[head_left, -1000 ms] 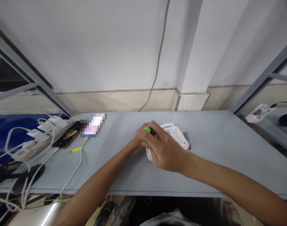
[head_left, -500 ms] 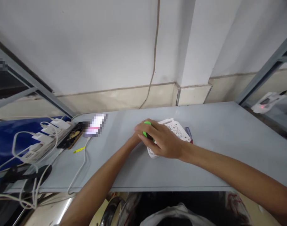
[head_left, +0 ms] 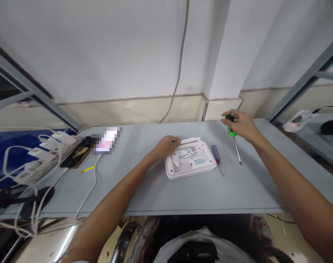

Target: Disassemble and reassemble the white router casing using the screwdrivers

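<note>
Though half hidden, green screwdriver (head_left: 232,131) (shaft showing) in right hand (head_left: 239,125)

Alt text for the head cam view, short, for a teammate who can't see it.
The left hand rests on the edge of a white router lying underside up on a grey table, while the right hand holds a green-handled screwdriver beside it. A blue-handled screwdriver lies next to the router.

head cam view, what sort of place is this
Probably a small electronics repair or test bench: a white router lies underside up, the right hand holds a green-handled screwdriver, and a power strip packed with white chargers sits off to the left.
</note>
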A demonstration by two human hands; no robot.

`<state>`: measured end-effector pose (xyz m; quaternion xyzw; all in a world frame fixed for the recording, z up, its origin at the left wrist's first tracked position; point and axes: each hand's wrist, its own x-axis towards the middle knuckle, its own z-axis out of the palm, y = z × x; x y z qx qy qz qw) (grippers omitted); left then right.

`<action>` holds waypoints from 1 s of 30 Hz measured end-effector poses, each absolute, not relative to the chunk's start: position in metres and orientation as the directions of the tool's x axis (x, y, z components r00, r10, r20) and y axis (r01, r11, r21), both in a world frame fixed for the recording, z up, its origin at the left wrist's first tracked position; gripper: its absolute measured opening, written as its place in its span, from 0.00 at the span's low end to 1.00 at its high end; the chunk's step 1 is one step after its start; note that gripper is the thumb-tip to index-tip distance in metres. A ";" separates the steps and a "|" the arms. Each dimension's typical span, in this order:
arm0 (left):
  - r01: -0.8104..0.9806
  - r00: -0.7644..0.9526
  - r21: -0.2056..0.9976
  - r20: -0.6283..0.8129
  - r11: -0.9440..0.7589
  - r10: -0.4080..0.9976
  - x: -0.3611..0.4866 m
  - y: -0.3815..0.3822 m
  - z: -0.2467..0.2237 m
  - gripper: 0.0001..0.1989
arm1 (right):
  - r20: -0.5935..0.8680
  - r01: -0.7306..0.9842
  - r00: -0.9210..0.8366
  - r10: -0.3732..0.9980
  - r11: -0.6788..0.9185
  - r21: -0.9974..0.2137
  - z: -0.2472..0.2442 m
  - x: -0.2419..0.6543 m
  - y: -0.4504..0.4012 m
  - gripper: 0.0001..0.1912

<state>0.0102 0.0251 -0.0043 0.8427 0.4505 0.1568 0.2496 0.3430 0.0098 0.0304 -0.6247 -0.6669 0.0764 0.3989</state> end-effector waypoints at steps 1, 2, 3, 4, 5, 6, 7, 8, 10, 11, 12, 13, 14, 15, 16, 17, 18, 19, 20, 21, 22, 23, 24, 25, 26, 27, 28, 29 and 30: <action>0.684 0.541 0.560 0.039 -0.466 0.840 0.011 0.025 -0.005 0.19 | 0.368 0.791 0.102 0.924 0.148 -0.593 0.013 0.347 0.012 0.10; 0.688 0.530 0.564 0.040 -0.457 0.847 0.011 0.026 -0.006 0.18 | 0.301 0.808 0.087 0.950 0.109 -0.578 -0.001 0.349 0.012 0.09; 0.693 0.512 0.571 0.041 -0.441 0.858 0.012 0.026 -0.007 0.17 | 0.237 0.822 0.068 0.969 0.080 -0.564 -0.013 0.348 0.011 0.09; 0.701 0.491 0.576 0.040 -0.422 0.870 0.013 0.027 -0.008 0.17 | 0.189 0.835 0.045 0.981 0.067 -0.546 -0.022 0.347 0.009 0.10; 0.708 0.474 0.579 0.037 -0.405 0.880 0.013 0.028 -0.009 0.18 | 0.159 0.848 0.023 0.987 0.065 -0.527 -0.028 0.344 0.008 0.12; 0.712 0.461 0.582 0.035 -0.393 0.887 0.013 0.028 -0.010 0.20 | 0.144 0.860 0.004 0.990 0.070 -0.506 -0.031 0.341 0.006 0.13; 0.714 0.452 0.586 0.033 -0.384 0.891 0.013 0.028 -0.010 0.22 | 0.141 0.872 -0.012 0.990 0.079 -0.484 -0.033 0.338 0.004 0.15; 0.714 0.447 0.589 0.031 -0.378 0.894 0.012 0.028 -0.010 0.23 | 0.144 0.883 -0.026 0.989 0.090 -0.461 -0.033 0.336 0.003 0.17; 0.709 0.447 0.601 0.023 -0.369 0.894 0.011 0.028 -0.009 0.24 | 0.145 0.902 -0.045 0.988 0.102 -0.419 -0.032 0.331 -0.001 0.19; 0.702 0.448 0.612 0.018 -0.364 0.894 0.010 0.028 -0.009 0.23 | 0.151 0.912 -0.042 0.988 0.100 -0.398 -0.031 0.329 -0.003 0.20; 0.694 0.445 0.625 0.019 -0.358 0.895 0.010 0.027 -0.009 0.22 | 0.186 0.919 -0.038 0.982 0.108 -0.379 -0.030 0.328 -0.005 0.21; 0.680 0.438 0.642 0.031 -0.354 0.898 0.010 0.026 -0.009 0.20 | 0.245 0.923 -0.035 0.969 0.125 -0.363 -0.029 0.326 -0.007 0.21; 0.662 0.424 0.663 0.055 -0.351 0.904 0.011 0.024 -0.009 0.18 | 0.319 0.923 -0.041 0.947 0.158 -0.351 -0.028 0.325 -0.008 0.21; 0.643 0.404 0.681 0.089 -0.351 0.911 0.012 0.023 -0.009 0.17 | 0.394 0.915 -0.065 0.917 0.213 -0.344 -0.026 0.323 -0.009 0.21; 0.626 0.381 0.693 0.127 -0.357 0.916 0.014 0.020 -0.009 0.15 | 0.460 0.898 -0.101 0.882 0.280 -0.340 -0.025 0.321 -0.010 0.20; 0.615 0.363 0.697 0.166 -0.369 0.917 0.016 0.018 -0.010 0.14 | 0.504 0.874 -0.144 0.852 0.348 -0.338 -0.023 0.317 -0.011 0.18; 0.607 0.350 0.692 0.209 -0.391 0.913 0.018 0.016 -0.009 0.12 | 0.524 0.839 -0.202 0.828 0.422 -0.344 -0.022 0.314 -0.012 0.17; 0.602 0.345 0.679 0.253 -0.420 0.904 0.021 0.013 -0.009 0.11 | 0.531 0.794 -0.269 0.803 0.498 -0.349 -0.021 0.309 -0.013 0.16; 0.598 0.343 0.663 0.297 -0.451 0.891 0.023 0.010 -0.008 0.10 | 0.538 0.742 -0.339 0.772 0.571 -0.352 -0.021 0.304 -0.014 0.15; 0.594 0.339 0.647 0.337 -0.478 0.878 0.026 0.008 -0.007 0.10 | 0.539 0.690 -0.402 0.740 0.632 -0.353 -0.021 0.299 -0.016 0.14; 0.591 0.333 0.635 0.369 -0.497 0.868 0.028 0.005 -0.006 0.10 | 0.534 0.645 -0.458 0.711 0.679 -0.351 -0.021 0.294 -0.017 0.14; 0.589 0.320 0.630 0.393 -0.506 0.862 0.030 0.003 -0.005 0.10 | 0.525 0.610 -0.502 0.687 0.712 -0.348 -0.021 0.291 -0.018 0.14; 0.588 0.305 0.633 0.404 -0.504 0.862 0.031 0.001 -0.005 0.11 | 0.511 0.594 -0.530 0.676 0.727 -0.345 -0.021 0.288 -0.019 0.15; 0.587 0.288 0.640 0.407 -0.496 0.867 0.033 -0.001 -0.004 0.11 | 0.492 0.597 -0.545 0.679 0.726 -0.342 -0.021 0.286 -0.020 0.15; 0.587 0.269 0.648 0.410 -0.486 0.872 0.034 -0.002 -0.004 0.12 | 0.471 0.602 -0.554 0.687 0.721 -0.343 -0.021 0.286 -0.020 0.16; 0.587 0.252 0.655 0.410 -0.475 0.877 0.036 -0.004 -0.005 0.13 | 0.451 0.612 -0.556 0.698 0.711 -0.347 -0.020 0.286 -0.019 0.17; 0.589 0.233 0.664 0.408 -0.461 0.883 0.038 -0.005 -0.006 0.13 | 0.429 0.619 -0.559 0.710 0.701 -0.353 -0.019 0.286 -0.017 0.18; 0.590 0.216 0.672 0.402 -0.448 0.890 0.041 -0.005 -0.007 0.13 | 0.406 0.631 -0.556 0.725 0.686 -0.362 -0.018 0.287 -0.014 0.18; 0.587 0.200 0.684 0.395 -0.433 0.897 0.043 -0.005 -0.010 0.13 | 0.383 0.639 -0.554 0.739 0.673 -0.373 -0.017 0.287 -0.011 0.19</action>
